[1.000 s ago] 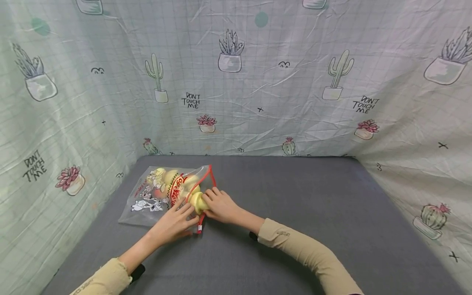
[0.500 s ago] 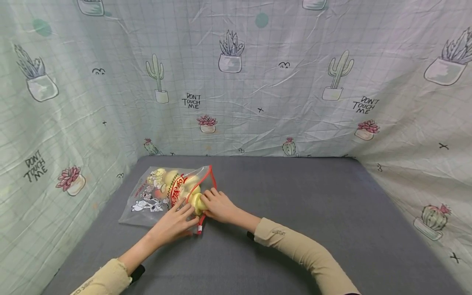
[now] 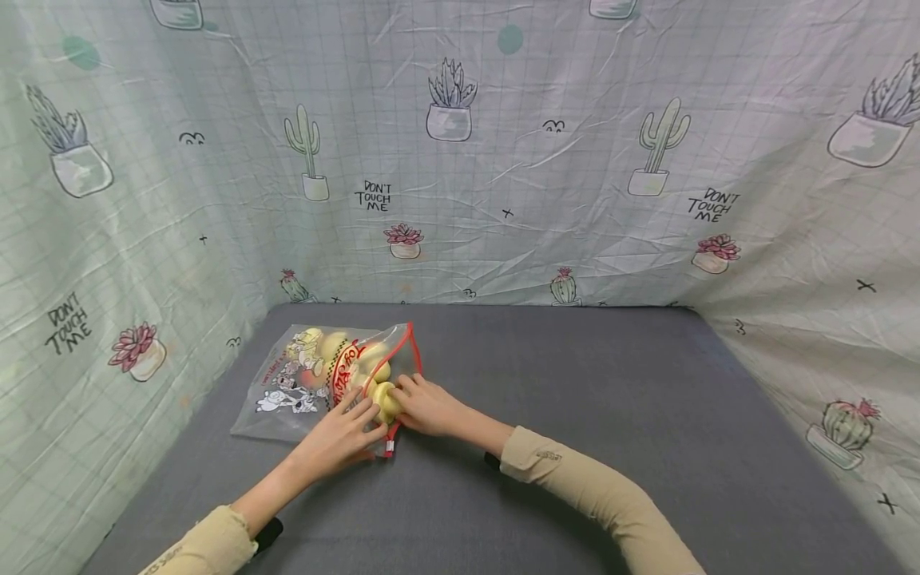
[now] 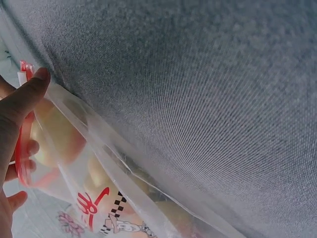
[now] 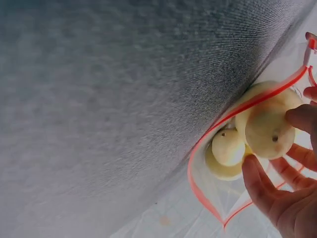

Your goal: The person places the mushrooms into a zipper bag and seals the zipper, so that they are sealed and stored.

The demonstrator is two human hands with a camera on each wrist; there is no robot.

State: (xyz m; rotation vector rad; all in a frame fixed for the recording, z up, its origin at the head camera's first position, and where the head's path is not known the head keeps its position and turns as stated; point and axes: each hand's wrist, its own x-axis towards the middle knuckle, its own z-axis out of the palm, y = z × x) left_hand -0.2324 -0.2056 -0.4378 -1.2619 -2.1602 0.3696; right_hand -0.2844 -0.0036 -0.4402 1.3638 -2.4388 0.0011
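Note:
A clear plastic zip bag (image 3: 266,427) with a red-edged mouth and printed cartoon figures lies on its side, its mouth facing right. Several pale yellow, round fruits (image 5: 229,148) show inside it. My left hand (image 3: 334,438) holds the near side of the mouth, with the thumb by the white slider (image 3: 390,446). At the mouth, my right hand (image 3: 434,406) grips a pale yellow fruit (image 5: 265,136) with thumb and fingers around it. That fruit sits just inside the red rim (image 5: 198,148), against the other fruits. Part of it is hidden behind the fingers.
Dark grey cloth (image 3: 589,399) covers the table under the bag and both arms. A pale curtain (image 3: 503,176) printed with potted cacti hangs at the back and along both sides, meeting the table at its edges.
My right hand has shifted slightly toward the near side, and the gripped fruit has turned and moved a little with it at the bag's mouth. My left hand and the bag stay nearly still.

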